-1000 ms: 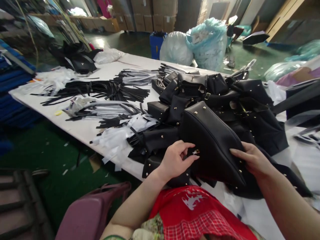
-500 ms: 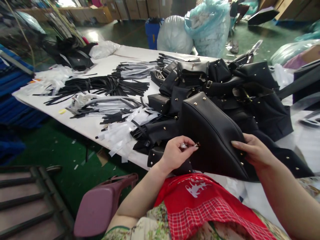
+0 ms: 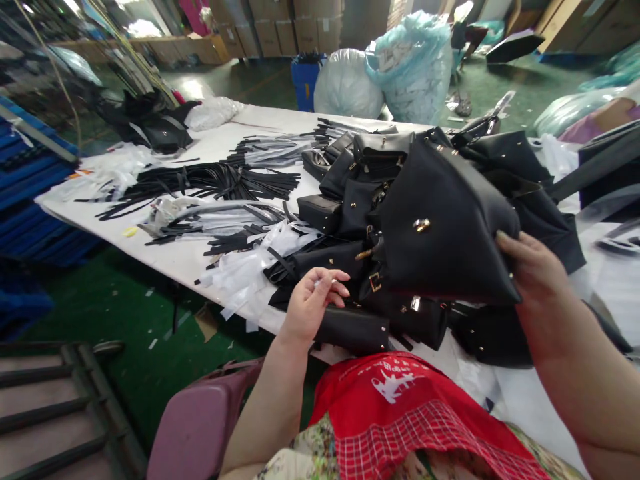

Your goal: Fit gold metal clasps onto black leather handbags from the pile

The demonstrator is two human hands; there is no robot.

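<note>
My right hand point(image 3: 535, 273) grips the lower right edge of a black leather bag point(image 3: 445, 227) and holds it lifted and tilted, its gold clasp facing me. My left hand point(image 3: 313, 300) is off the bag, at its lower left, with fingers curled in a pinch on a small pale scrap that I cannot name. It hovers over a pile of black bags point(image 3: 350, 267) at the table's near edge. More black bags with gold studs and buckles are heaped behind the lifted one.
The long white table point(image 3: 175, 257) carries bundles of black straps point(image 3: 200, 180), white plastic wrappers point(image 3: 240, 273) and another black bag pile at the far left. A purple chair point(image 3: 200, 427) stands at my left. Stuffed plastic sacks point(image 3: 380, 73) and cardboard boxes stand beyond the table.
My right hand has lifted and turned the black bag up to the right, showing its clasp side. My left hand has let go of the bag and drawn back left with a small scrap.
</note>
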